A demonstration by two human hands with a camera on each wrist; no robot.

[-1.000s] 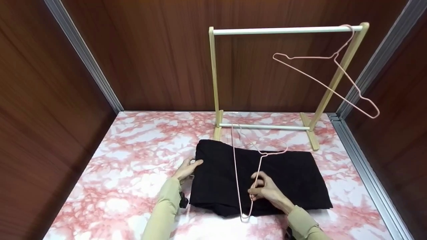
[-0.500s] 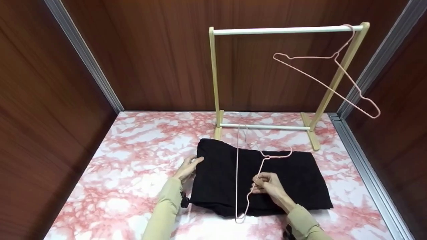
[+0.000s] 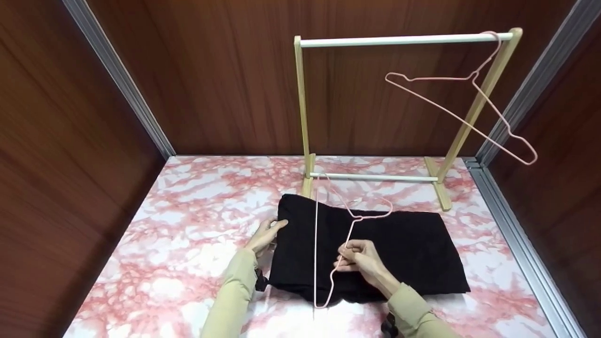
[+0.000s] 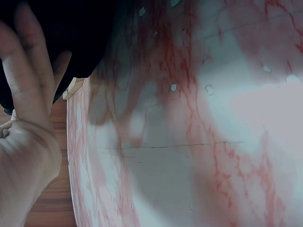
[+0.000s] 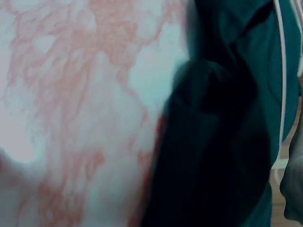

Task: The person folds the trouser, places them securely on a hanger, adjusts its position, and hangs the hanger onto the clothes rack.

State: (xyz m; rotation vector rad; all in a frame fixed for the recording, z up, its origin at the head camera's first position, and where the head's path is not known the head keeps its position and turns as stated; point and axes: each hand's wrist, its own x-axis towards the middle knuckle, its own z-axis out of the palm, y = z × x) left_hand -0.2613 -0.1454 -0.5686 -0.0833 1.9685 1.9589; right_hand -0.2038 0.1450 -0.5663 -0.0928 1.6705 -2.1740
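Note:
A folded black garment (image 3: 404, 253) lies flat on the table. My left hand (image 3: 263, 237) pinches its left edge, thumb on top and the other fingers partly hidden beneath the cloth. In the left wrist view, that hand (image 4: 23, 109) has its fingers against the dark fabric. Over the garment, my right hand (image 3: 364, 260) pinches one arm of a pink wire clothes hanger (image 3: 315, 253). The hanger's long bar is to the left and its hook points right. The right wrist view shows the hanger wire (image 5: 283, 71) along the cloth (image 5: 208, 156).
Behind the garment stands a wooden clothes rack (image 3: 303, 108) with a white top rail (image 3: 375, 42). A second pink hanger (image 3: 436, 104) hangs at the rail's right end. Brown wood-grain panels (image 3: 225, 80) enclose the red-and-white marbled table (image 3: 188, 225).
My right hand first shifts slightly right, then carries the hanger left, so its bar lies closer to the garment's left edge. The left hand stays nearly still at that edge.

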